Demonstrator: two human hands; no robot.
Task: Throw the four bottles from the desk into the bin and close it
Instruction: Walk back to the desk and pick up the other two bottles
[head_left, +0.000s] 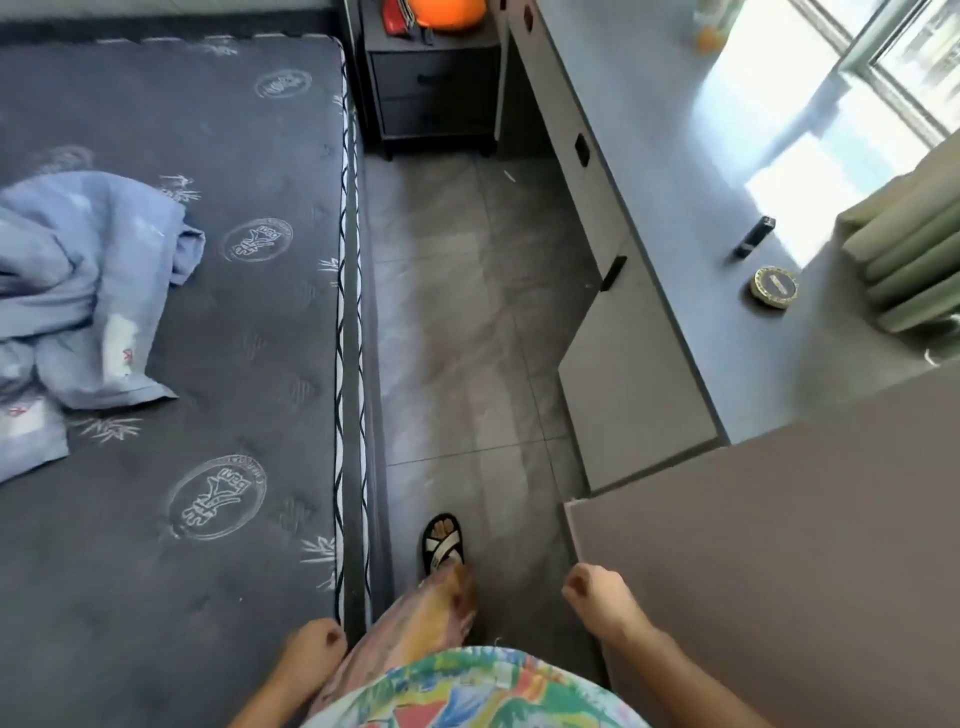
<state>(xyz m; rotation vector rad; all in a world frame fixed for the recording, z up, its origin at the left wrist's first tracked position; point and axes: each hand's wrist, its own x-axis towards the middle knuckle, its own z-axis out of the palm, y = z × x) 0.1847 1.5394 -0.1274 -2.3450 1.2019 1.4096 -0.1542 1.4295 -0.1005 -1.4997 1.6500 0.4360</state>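
An orange object (449, 13) on the nightstand (434, 78) is cut off by the top edge. At the worktop's (691, 171) far end, glare blurs what may be a bottle (707, 26). Both forearms run off the bottom edge.

A grey surface (691, 218) is seen on the right, with a black lighter (754, 237) and a round tin (773, 289) lying on it, near each other. A crumpled blue sheet (78, 291) is spread on the bed (234, 364). A sandalled foot (442, 540) is set on the tiled floor (457, 312).
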